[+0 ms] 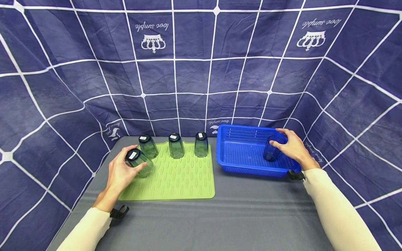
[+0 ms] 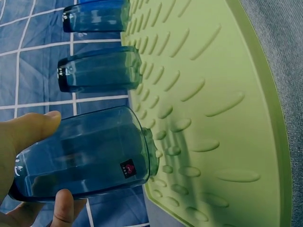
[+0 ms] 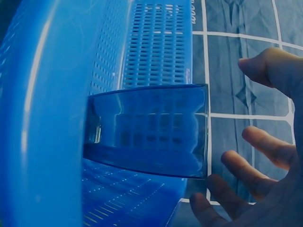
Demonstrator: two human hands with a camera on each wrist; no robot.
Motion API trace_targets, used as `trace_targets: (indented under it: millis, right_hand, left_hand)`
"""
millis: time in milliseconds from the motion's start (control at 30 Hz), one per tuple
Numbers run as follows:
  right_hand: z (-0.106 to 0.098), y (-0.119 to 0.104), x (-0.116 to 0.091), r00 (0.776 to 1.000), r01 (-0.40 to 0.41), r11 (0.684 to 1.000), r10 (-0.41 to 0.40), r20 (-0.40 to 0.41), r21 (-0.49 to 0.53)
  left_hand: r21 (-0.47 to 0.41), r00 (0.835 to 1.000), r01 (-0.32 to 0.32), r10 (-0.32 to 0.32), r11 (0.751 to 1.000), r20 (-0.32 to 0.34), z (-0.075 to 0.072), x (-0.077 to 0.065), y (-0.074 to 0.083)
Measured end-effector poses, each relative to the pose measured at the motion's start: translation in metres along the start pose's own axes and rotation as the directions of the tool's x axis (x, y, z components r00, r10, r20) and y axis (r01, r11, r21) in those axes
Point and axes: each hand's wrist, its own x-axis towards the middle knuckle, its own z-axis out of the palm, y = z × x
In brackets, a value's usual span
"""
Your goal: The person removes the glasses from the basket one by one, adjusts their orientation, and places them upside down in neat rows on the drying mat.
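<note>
On the left, my left hand [image 1: 120, 172] grips a blue-tinted drinking glass [image 2: 85, 156] near its base, which points up with a white label on it. The glass is upside down, its rim close over the green ridged mat [image 1: 179, 181]; whether the rim touches cannot be told. My right hand [image 1: 293, 146] is over the right end of the blue plastic basket [image 1: 233, 167], thumb and fingers spread. Below those fingers a second blue glass [image 3: 147, 132] stands mouth up in the basket, and the right wrist view shows a gap between fingertips and rim.
Three more upside-down glasses form a row along the mat's back edge: a left one [image 1: 149, 146], a middle one [image 1: 176, 146] and a right one [image 1: 201, 144]. Grey cloth [image 1: 220, 219] covers the table. A blue checked curtain [image 1: 194, 76] hangs behind and at both sides.
</note>
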Motion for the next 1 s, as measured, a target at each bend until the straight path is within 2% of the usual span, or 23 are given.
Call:
trace_targets:
  millis: [400, 1000]
  right_hand:
    - [0.0, 0.004, 0.006, 0.99, -0.012, 0.998, 0.02, 0.14, -0.06]
    - [0.008, 0.006, 0.009, 0.981, 0.023, 0.996, -0.007, 0.195, -0.083]
  left_hand:
    - [-0.008, 0.998, 0.054, -0.053, 0.999, 0.043, 0.007, 0.0, -0.012]
    - [-0.013, 0.99, 0.091, -0.089, 0.996, 0.108, 0.018, 0.004, -0.018]
